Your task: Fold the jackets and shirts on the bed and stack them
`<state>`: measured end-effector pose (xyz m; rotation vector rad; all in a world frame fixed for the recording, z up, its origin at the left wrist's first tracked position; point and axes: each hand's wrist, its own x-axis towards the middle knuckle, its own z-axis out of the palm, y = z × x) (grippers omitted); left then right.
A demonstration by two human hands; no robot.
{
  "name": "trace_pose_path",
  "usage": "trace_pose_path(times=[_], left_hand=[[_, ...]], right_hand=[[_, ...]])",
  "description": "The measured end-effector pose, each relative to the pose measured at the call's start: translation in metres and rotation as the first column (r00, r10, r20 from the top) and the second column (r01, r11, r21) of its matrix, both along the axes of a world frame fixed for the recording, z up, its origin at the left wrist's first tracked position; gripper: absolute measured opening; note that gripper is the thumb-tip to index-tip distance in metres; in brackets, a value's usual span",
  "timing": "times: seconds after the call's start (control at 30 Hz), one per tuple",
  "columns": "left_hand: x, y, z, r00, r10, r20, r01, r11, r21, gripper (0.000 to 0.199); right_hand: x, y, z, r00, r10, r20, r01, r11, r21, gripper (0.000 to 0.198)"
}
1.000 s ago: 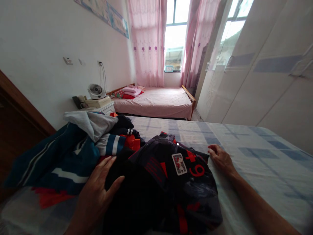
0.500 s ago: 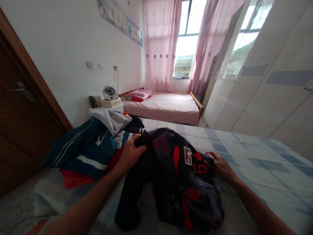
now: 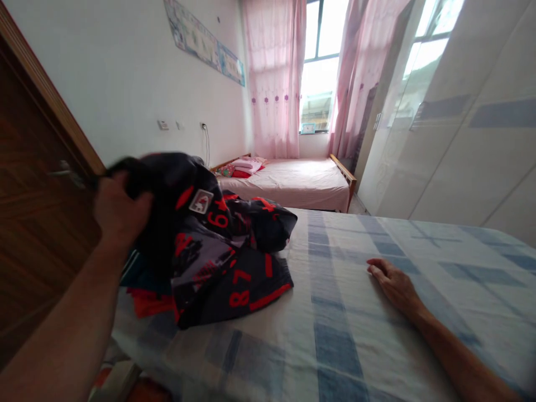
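My left hand (image 3: 119, 212) is closed on the dark edge of a black jacket (image 3: 203, 265) with red numbers, red stripes and a white-edged badge. Raised on the left, the jacket spreads across a heap of clothes and hides most of it. Below it, a bit of an orange-red garment (image 3: 151, 304) shows. My right hand (image 3: 393, 285) is apart from the jacket, over the blue-and-white checked bedsheet (image 3: 335, 335). Its fingers are loosely stretched, with nothing in them.
Beyond the sheet stands a second bed (image 3: 293, 178) with a pink cover and folded bedding (image 3: 249, 166). A brown door (image 3: 37, 223) is at the left, and a white wardrobe (image 3: 460, 145) lines the right. Pink curtains (image 3: 276, 72) hang by the window.
My left hand has carried the jacket left and up, over the clothes heap. My right hand has let go of the jacket. The small fan on the side table is now hidden behind the jacket.
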<state>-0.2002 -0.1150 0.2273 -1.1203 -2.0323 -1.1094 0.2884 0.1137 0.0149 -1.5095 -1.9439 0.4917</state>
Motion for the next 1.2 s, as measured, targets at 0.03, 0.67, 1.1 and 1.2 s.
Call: trace_pose_path(times=[0.03,0.67,1.1,1.2], left_hand=[[0.002,-0.002,-0.023,0.999,-0.049,-0.008,0.047,0.981,-0.186,0.038],[0.213,0.115,-0.172,0.595,-0.802,0.057,0.711,0.492,-0.503,0.026],[0.203,0.131,-0.203,0.572,-0.81,0.13,0.738,0.439,-0.513,0.028],[0.203,0.131,-0.204,0.572,-0.812,0.118,0.735,0.444,-0.513,0.027]], right_hand=[[0.0,0.0,0.0,1.0,0.001,0.006,-0.001,1.0,0.007,0.037],[-0.001,-0.012,0.005,0.997,0.079,0.008,-0.079,0.994,0.078,0.032],[0.001,-0.006,0.004,0.99,0.108,0.087,-0.113,0.992,0.054,0.03],[0.001,-0.005,0.003,0.989,0.108,0.098,-0.114,0.992,0.056,0.029]])
